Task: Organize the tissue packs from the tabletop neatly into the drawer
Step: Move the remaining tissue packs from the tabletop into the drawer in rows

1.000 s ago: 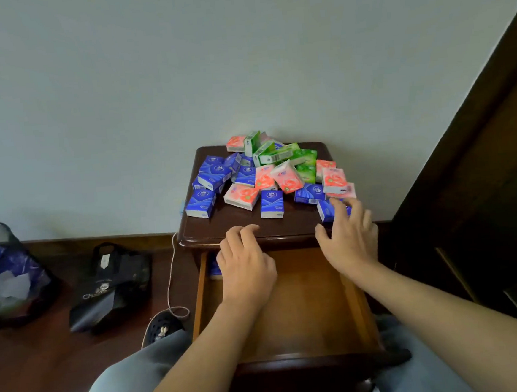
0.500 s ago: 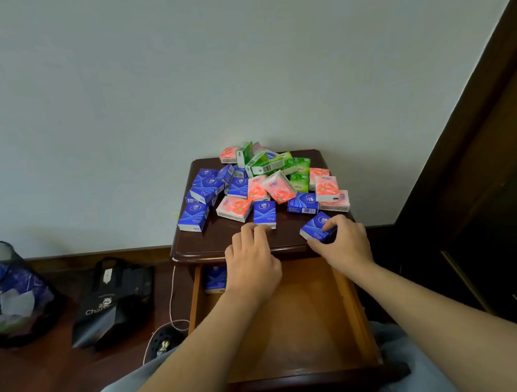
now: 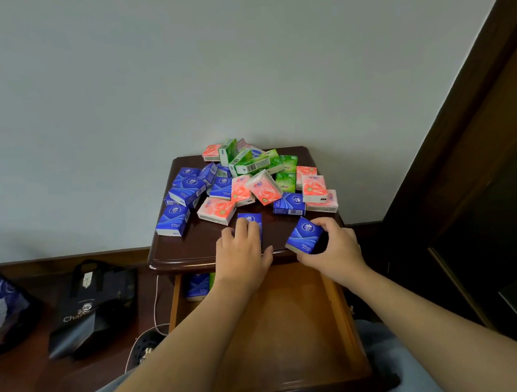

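Right hand (image 3: pixel 332 248) lifted blue pack (image 3: pixel 305 235) higher, fingers (image 3: pixel 321 221) wrapping its edges

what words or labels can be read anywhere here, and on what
"Cha...": white letters on the black fabric bag on the floor, the rest hidden by a fold.
Logos and barcodes on the blue, pink and green tissue packs: too small and blurred to read.

Blue, pink and green tissue packs (image 3: pixel 216 210) on dark brown tabletop (image 3: pixel 190 247)
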Demonstrator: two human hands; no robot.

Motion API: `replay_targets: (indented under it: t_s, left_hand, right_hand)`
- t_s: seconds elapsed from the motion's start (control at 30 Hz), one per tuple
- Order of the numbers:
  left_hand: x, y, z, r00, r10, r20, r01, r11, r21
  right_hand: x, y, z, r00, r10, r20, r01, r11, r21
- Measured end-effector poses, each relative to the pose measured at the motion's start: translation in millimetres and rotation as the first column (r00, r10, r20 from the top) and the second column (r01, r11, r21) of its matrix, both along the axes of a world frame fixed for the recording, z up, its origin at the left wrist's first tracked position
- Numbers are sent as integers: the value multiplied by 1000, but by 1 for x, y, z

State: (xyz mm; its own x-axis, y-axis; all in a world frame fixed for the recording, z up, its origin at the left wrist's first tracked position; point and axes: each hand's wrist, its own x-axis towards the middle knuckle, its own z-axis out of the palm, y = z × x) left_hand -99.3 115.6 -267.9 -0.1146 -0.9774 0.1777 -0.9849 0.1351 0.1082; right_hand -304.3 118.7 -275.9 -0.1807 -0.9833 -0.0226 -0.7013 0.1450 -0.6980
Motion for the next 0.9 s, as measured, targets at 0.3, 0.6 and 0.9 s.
replay_targets:
  t_s: [0.3,0.6,0.9]
  left_hand:
    - [17,46,3,941,23,-337,-27,1000,-6]
    - [77,123,-37,689,380,-617,-343,921,184]
    - [119,160,-57,283,309,-908,-477,867,146]
  right_hand:
    - [16,47,10,921,99,378,-130,990,59]
    - [73,94,-16,655,-174,736,-222,886,408]
    - [156,101,-46,744,-282,606,-143,818,557]
